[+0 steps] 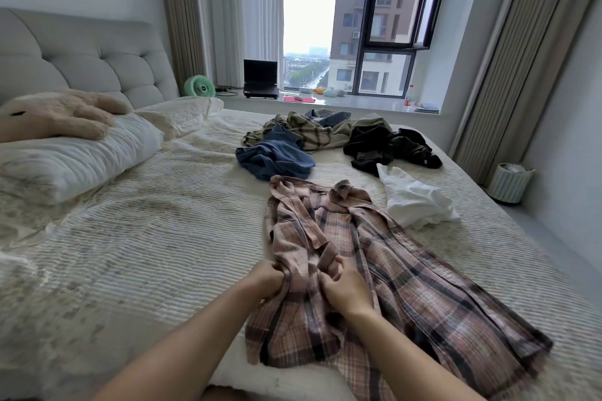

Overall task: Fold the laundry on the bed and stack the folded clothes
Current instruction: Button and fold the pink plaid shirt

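Pink-and-brown plaid cotton shirt lies spread lengthwise on the near half of the bed, collar away from the person, hem towards them, fabric rumpled along its left side; left hand is clenched on a bunched fold of that side; right hand grips the cloth just beside it, fingers curled into the material; both hands hold the shirt near its middle, close together.

Judgement: the step in hand is straightening the first garment ahead of folding; no folded stack is visible, so the task appears to be at its start; the next move would call for drawing the gathered left panel flat and squaring the sleeves before any fold is made.

Beyond the shirt, unfolded: a crumpled white garment to its right; a blue garment just past the collar; a black garment and an olive checked garment further off, partly overlapping.

Surface: a cream ribbed bedspread, creased but broadly level; white pillows and a beige plush toy lie against a grey tufted headboard at left.

Room: a window sill carries a small green fan, a black laptop and a red-capped bottle; one window pane stands open; a pale ribbed bin stands on the floor at right.
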